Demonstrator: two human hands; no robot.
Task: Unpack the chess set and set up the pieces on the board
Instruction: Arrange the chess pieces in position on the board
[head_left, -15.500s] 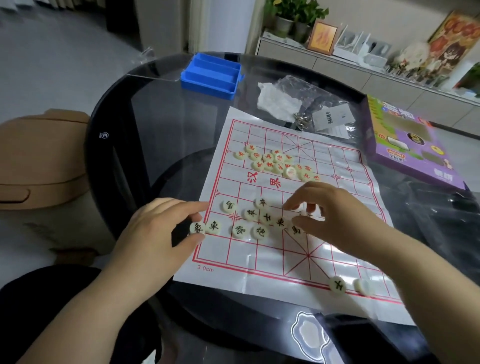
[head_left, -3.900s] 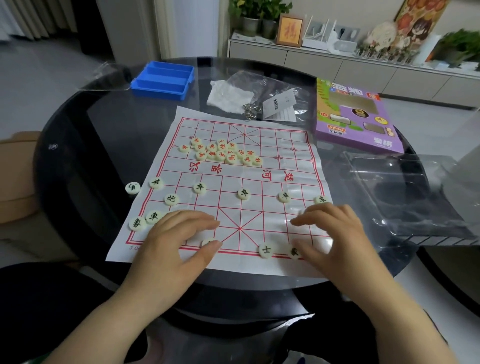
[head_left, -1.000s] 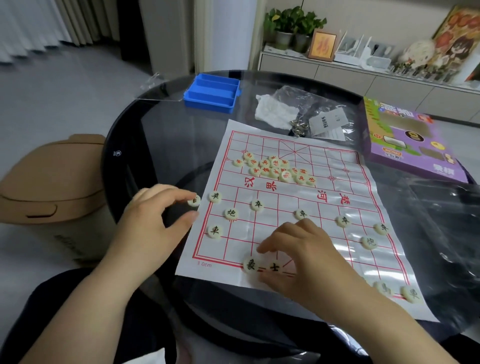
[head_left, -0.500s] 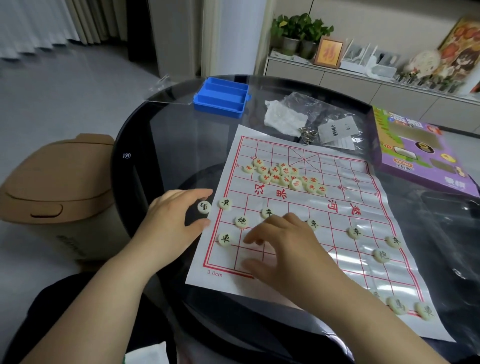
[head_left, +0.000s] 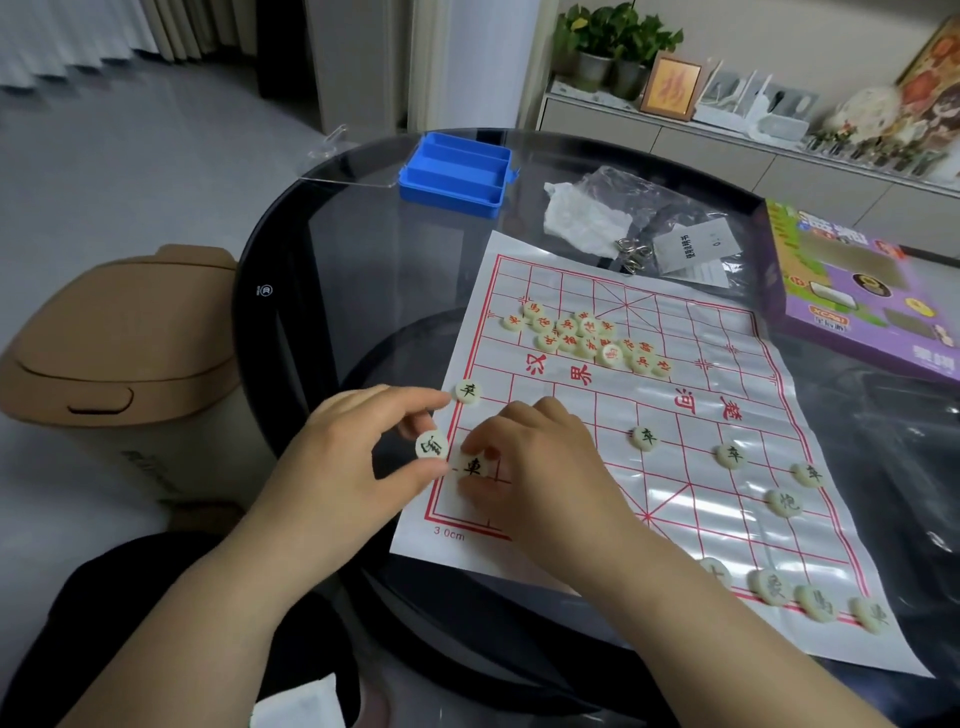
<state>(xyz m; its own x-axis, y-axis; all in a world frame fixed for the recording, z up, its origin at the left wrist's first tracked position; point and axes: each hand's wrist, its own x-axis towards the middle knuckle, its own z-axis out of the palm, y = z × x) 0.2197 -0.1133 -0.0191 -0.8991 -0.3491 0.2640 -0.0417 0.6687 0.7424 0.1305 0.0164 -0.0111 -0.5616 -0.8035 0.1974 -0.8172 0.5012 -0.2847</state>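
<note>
A white paper board (head_left: 691, 410) with a red grid lies on the round glass table (head_left: 332, 249). My left hand (head_left: 353, 457) pinches a cream disc with a black character (head_left: 432, 445) just off the board's left edge. My right hand (head_left: 540, 462) has its fingertips on another black-marked disc (head_left: 471, 466) near the board's near-left corner. Several black pieces stand spread over the near half, one at the left edge (head_left: 468, 391), several along the near-right edge (head_left: 769, 586). Red-marked pieces lie in a heap (head_left: 587, 338) on the far half.
A blue compartment tray (head_left: 457, 174) stands at the table's far side with a clear lid beside it. Crumpled clear bags (head_left: 613, 213) and a leaflet lie beyond the board. A purple box (head_left: 862, 291) sits at the right. A tan bin (head_left: 119, 353) stands left of the table.
My right hand has slid left to the disc near the board's near-left corner. My left hand has brought its pinched disc down toward that corner. The camera view has shifted slightly.
</note>
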